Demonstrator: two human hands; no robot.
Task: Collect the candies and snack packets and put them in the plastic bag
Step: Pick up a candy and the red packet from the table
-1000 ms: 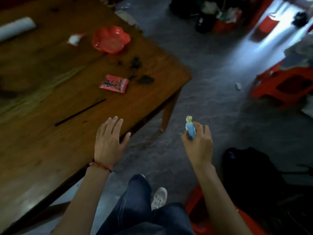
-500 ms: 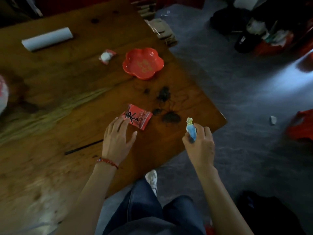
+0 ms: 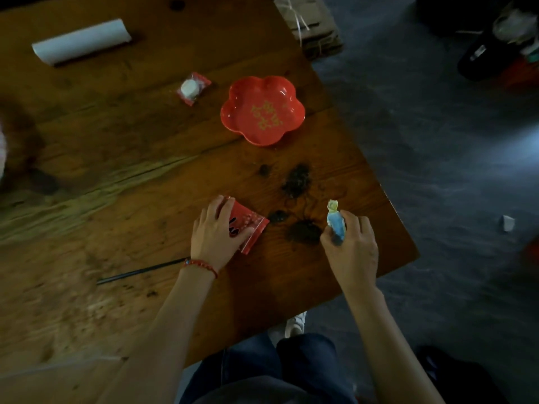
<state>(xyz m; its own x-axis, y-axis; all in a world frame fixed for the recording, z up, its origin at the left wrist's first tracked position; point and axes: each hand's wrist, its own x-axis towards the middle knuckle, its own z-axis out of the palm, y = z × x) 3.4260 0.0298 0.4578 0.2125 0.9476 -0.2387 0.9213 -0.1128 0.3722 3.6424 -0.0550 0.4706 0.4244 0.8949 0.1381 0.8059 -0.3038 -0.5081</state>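
Setting: wooden table (image 3: 116, 158) over a dim grey floor, its near right corner beside the person's knees.
Left hand: the left hand (image 3: 217, 233) lay on the near end of a red snack packet (image 3: 252, 228), fingers curled over its far edge and thumb at its side, gripping it against the table.
Right hand: the right hand (image 3: 351, 246) was closed round a blue wrapped candy (image 3: 336, 221), whose twisted yellow end stuck up above the fingers.
Packet axis: the red snack packet ran slantwise, from under the left hand out toward the right edge of the table, its free corner pointing at the dark crumbs (image 3: 297, 182).
Still to collect: a white candy in red wrap (image 3: 192, 88) sat further in, just left of the red flower-shaped dish (image 3: 262, 110).
Key relation: that candy lay straight ahead of the left hand and well apart from the right, so the left looked nearer, though it was already occupied.
Bag: no plastic bag could be made out with certainty; a pale shape at the left edge was too cut off to name.
Other: a white paper roll (image 3: 81, 42) lay near the far left corner.
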